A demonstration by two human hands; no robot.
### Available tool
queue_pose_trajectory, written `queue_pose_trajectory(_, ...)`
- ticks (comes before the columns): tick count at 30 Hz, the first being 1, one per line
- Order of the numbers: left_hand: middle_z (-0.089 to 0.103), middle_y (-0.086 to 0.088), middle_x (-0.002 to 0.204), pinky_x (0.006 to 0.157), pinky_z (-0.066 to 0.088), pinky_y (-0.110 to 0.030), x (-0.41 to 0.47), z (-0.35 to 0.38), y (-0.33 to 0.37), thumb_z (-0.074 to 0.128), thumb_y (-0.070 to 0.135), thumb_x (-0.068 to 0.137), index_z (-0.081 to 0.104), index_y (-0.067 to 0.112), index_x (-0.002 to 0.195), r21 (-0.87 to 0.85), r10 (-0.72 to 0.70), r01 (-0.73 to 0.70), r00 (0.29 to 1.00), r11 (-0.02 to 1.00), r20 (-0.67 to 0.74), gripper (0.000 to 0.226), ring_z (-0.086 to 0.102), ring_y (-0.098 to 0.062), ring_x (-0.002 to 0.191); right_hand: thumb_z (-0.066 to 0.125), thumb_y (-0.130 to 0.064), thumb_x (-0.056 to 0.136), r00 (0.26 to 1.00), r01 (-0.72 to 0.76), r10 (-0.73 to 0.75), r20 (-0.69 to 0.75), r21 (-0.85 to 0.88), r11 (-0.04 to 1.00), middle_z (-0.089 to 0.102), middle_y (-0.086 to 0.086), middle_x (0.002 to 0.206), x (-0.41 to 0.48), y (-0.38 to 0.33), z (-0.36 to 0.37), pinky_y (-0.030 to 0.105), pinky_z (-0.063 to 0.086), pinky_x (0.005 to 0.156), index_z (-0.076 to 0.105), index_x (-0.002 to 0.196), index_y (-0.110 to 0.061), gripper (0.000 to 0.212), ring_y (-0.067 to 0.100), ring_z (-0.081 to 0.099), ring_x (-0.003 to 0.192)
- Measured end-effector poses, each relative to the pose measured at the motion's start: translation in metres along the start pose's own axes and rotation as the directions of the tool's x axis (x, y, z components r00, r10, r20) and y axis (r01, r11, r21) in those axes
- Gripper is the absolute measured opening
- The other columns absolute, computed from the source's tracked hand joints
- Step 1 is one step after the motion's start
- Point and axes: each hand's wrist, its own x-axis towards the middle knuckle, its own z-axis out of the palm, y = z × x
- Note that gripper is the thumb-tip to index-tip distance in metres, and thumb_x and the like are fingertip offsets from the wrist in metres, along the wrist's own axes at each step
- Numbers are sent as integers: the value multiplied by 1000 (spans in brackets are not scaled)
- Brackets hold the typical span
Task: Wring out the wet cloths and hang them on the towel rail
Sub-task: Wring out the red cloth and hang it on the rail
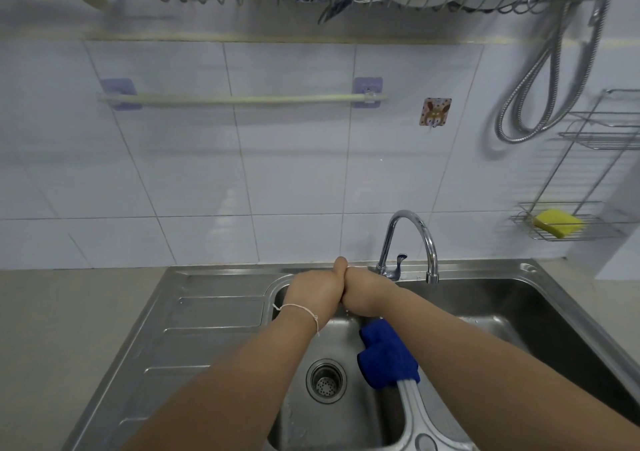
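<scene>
The fingers of both hands are facing away from the camera, so whether they are curling tight, and on what, I cannot tell; any cloth between them is hiding behind the backs of the hands. The left hand (313,293) and right hand (367,293) are pressing together at centre frame over the left basin of the sink (221,312). A blue cloth (386,357), dark and bunched, is showing below the right wrist, hanging over the divider between the basins; its upper end is disappearing under the forearm, so contact with the fingers is unclear. The towel rail (239,99) is sitting bare on the tiles in the upper left of the frame, slightly blurred.
</scene>
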Motion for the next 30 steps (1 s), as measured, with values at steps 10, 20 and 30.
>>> queue_pose_trajectory(10, 63, -7, 80, 55, 40, -37, 0, -7, -1, 46, 5, 86, 34, 9, 122, -138, -41, 38, 999, 990, -16, 38, 63, -33, 73, 46, -9, 87, 996, 9, -10, -90, -18, 1000, 53, -4, 68, -1, 2, 0, 34, 48, 64, 48, 73, -19, 18, 18, 54, 66)
queue_pose_trajectory(20, 60, 4, 98, 67, 43, -23, 6, -38, -17, 75, 31, 77, 48, 19, 119, -819, -186, 266, 962, 509, 197, 51, 59, -14, 86, 66, -30, 85, 978, 70, 132, -160, 853, 516, 61, -4, 123, -26, 28, -50, 41, 50, 98, 58, 126, -32, 41, 17, 59, 111)
queue_pose_trajectory(30, 65, -5, 112, 84, 53, -27, -2, -73, -17, 40, 53, 98, 47, 29, 129, -976, -125, 194, 975, 95, 181, 40, 63, -14, 99, 71, -43, 86, 964, 159, 153, -215, 935, 316, 70, 6, 101, -39, 8, -67, 35, 56, 69, 70, 105, -16, 33, 23, 66, 81)
